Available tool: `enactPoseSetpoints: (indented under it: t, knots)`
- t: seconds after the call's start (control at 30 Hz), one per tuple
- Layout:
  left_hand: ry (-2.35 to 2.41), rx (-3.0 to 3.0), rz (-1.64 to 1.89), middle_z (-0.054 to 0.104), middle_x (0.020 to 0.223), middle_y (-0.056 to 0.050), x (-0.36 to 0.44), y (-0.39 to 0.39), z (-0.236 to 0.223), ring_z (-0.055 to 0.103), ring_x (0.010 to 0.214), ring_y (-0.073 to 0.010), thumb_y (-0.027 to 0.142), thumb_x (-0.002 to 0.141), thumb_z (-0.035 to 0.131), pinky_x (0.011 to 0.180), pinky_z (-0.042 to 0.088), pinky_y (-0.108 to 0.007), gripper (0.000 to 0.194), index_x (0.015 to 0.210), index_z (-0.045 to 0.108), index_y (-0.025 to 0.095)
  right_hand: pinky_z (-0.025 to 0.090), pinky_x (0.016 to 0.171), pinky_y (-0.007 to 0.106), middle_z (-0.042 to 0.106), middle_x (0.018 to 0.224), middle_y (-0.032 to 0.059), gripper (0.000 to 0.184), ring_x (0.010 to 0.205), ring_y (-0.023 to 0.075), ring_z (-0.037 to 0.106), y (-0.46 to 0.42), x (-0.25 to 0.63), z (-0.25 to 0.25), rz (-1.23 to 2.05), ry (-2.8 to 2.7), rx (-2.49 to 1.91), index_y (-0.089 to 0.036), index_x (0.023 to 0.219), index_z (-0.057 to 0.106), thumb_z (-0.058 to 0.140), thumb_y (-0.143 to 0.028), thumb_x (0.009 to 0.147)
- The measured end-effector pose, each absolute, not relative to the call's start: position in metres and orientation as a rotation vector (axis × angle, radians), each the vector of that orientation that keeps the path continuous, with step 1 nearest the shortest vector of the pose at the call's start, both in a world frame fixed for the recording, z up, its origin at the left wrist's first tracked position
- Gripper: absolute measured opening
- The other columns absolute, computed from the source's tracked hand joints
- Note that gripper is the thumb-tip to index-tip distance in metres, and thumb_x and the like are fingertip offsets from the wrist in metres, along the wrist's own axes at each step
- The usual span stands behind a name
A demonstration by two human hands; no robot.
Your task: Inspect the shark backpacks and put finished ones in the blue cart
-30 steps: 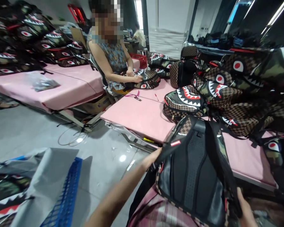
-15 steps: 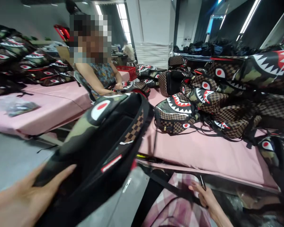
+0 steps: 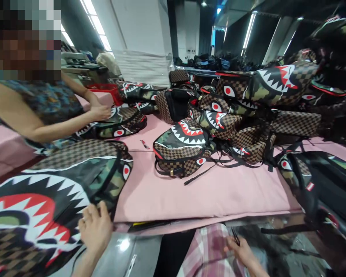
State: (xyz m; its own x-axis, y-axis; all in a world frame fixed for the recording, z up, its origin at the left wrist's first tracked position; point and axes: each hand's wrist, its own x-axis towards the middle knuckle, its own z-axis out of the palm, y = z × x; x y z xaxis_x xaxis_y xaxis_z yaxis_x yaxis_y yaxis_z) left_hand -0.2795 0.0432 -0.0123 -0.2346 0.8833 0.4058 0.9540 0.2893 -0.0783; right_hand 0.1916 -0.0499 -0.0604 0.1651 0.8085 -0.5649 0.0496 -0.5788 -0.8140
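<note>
A large backpack with a shark-mouth print, camouflage and brown checks lies at the left, front face up, partly out of frame. My left hand rests against its near edge, fingers bent but a little apart, not visibly gripping it. Low in the middle, over my plaid-covered lap, my right hand is closed around a slim dark tool that points upward. The tool's exact kind is too small to make out.
A similar backpack lies mid-table on the pink cover. More backpacks are piled behind, and another stands right. At left, a co-worker's hands are at a backpack. A red basket stands beyond.
The backpack that my left hand held tilted up now lies face up at the left, and that hand has let go. The view has turned right. My right hand still holds the tool.
</note>
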Motion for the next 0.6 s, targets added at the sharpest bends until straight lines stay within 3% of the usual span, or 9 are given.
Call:
enactPoseSetpoints:
  t: [0.17, 0.3, 0.37, 0.47, 0.6]
  knots:
    - [-2.286, -1.668, -0.374, 0.039, 0.131, -0.03, -0.257, 0.099, 0.017, 0.031, 0.121, -0.0496, 0.036, 0.087, 0.034, 0.083, 0.036, -0.061, 0.052, 0.126, 0.04, 0.004, 0.032, 0.049, 0.026, 0.052, 0.047, 0.0021, 0.05, 0.046, 0.0138, 0.043, -0.043, 0.214, -0.085, 1.392, -1.001, -1.759, -0.017, 0.05, 0.057, 0.058, -0.066, 0.06]
    - [-1.875, -2.253, -0.467, 0.044, 0.131, -0.022, -0.137, 0.167, 0.04, 0.027, 0.129, -0.0365, 0.033, 0.084, 0.046, 0.1, 0.023, -0.053, 0.054, 0.132, 0.035, 0.011, 0.036, 0.05, 0.028, 0.053, 0.048, 0.0017, 0.049, 0.048, 0.0164, 0.046, -0.038, 0.219, -0.088, 1.423, -1.023, -1.792, -0.018, 0.053, 0.06, 0.057, -0.065, 0.061]
    - [-1.765, -2.479, -0.431, 0.045, 0.131, -0.022, -0.069, 0.2, 0.045, 0.031, 0.127, -0.0349, 0.032, 0.081, 0.052, 0.102, 0.018, -0.051, 0.056, 0.131, 0.037, 0.012, 0.038, 0.054, 0.029, 0.058, 0.053, 0.0032, 0.049, 0.052, 0.0182, 0.05, -0.038, 0.222, -0.082, 1.426, -1.039, -1.764, -0.017, 0.055, 0.061, 0.057, -0.065, 0.061]
    - [-1.974, -2.536, -0.399, 0.058, 0.108, -0.023, -0.004, 0.224, 0.052, 0.049, 0.106, -0.0328, 0.028, 0.082, 0.051, 0.092, 0.027, -0.047, 0.036, 0.111, 0.054, 0.007, 0.043, 0.065, 0.033, 0.063, 0.058, 0.0056, 0.049, 0.063, 0.0232, 0.058, -0.044, 0.237, -0.075, 1.411, -1.009, -1.748, -0.016, 0.059, 0.064, 0.061, -0.066, 0.058]
    - [-1.842, -2.718, -0.368, 0.063, 0.085, -0.012, 0.001, 0.187, 0.046, 0.055, 0.085, -0.0228, 0.024, 0.084, 0.046, 0.08, 0.032, -0.037, 0.02, 0.078, 0.061, 0.013, 0.046, 0.069, 0.036, 0.064, 0.054, 0.0072, 0.053, 0.068, 0.0279, 0.062, -0.052, 0.274, -0.069, 1.208, -0.775, -1.827, -0.015, 0.066, 0.067, 0.067, -0.064, 0.046]
